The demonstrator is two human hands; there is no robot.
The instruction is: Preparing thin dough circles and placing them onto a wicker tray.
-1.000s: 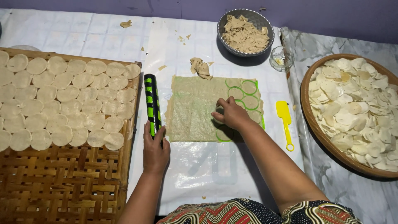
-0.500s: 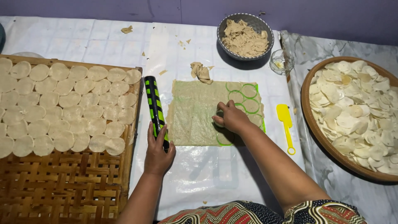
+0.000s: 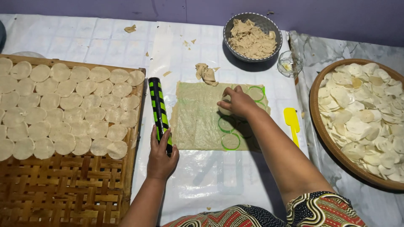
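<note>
My left hand (image 3: pixel 161 153) grips the near end of the black-and-green rolling pin (image 3: pixel 158 110), fingers wrapped around it, just beside the woven bamboo tray (image 3: pixel 67 193) along the sheet's left edge. My right hand (image 3: pixel 236 102) presses down on the rolled dough sheet (image 3: pixel 198 117) mid-cover, fingers bunched over something I cannot make out, beside round cut-outs.

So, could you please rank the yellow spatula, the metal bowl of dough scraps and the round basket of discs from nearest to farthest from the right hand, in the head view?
From the right hand:
1. Yellow spatula, just to its right.
2. Metal bowl, above, toward the wall.
3. Round basket, far right.
</note>
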